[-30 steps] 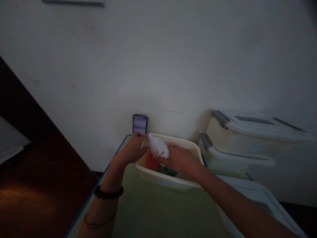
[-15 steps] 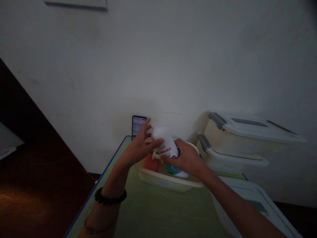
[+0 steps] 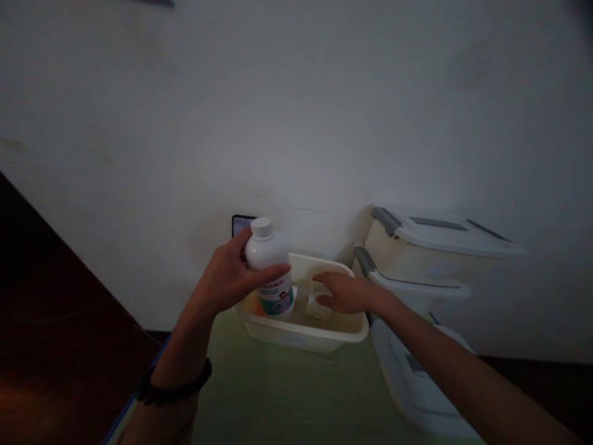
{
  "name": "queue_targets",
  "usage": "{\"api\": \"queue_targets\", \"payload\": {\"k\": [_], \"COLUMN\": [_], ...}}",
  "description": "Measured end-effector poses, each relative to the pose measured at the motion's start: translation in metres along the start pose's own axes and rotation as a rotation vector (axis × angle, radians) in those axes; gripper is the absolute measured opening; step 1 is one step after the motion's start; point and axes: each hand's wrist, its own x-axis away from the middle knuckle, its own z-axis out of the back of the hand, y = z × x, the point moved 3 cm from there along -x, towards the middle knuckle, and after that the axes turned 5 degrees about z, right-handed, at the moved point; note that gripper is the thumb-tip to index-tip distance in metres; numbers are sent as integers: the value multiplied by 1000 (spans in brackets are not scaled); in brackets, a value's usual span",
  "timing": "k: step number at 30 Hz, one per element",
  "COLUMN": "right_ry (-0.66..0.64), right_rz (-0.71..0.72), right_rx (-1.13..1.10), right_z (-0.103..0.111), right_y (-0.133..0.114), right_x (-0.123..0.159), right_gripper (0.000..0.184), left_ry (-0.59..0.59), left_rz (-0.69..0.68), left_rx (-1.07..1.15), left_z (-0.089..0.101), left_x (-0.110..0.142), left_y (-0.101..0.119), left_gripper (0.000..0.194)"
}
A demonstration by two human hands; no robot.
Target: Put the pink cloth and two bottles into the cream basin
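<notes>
A white bottle (image 3: pixel 269 250) with a screw cap and a colourful label stands nearly upright over the left part of a cream plastic bin (image 3: pixel 290 337). My left hand (image 3: pixel 226 275) is closed around its side, thumb across the front. Inside the bin, on the right, my right hand (image 3: pixel 347 292) has its thumb and fingers around a small clear plastic container (image 3: pixel 319 308). The dim light blurs that container's exact shape. An orange-red thing in the bin is mostly hidden behind the bottle.
A phone (image 3: pixel 239 225) leans against the wall behind the bottle. Two lidded boxes (image 3: pixel 445 238) with grey latches are stacked on the right. Another pale lid (image 3: pixel 417 386) lies nearer me, partly under my right arm. The green table (image 3: pixel 278 395) has a blue edge on the left.
The bottle has moved left and turned from tilted to nearly upright, now in my left hand alone. My right hand has let go of it and reached the clear container. The view has shifted slightly.
</notes>
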Motion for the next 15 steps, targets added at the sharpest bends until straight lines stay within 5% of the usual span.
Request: {"api": "queue_targets", "payload": {"k": [8, 11, 15], "right_ry": [-48, -14, 200], "right_rz": [-149, -184, -196], "right_rx": [174, 166, 82], "right_z": [-34, -25, 7], "right_y": [-13, -16, -15], "right_x": [-24, -22, -6], "right_gripper": [32, 31, 58], "left_ry": [41, 45, 89], "left_rz": [6, 9, 50], "left_rx": [28, 2, 32], "left_z": [2, 2, 10], "left_x": [-1, -1, 0], "left_y": [3, 2, 0], "left_gripper": [58, 57, 55]}}
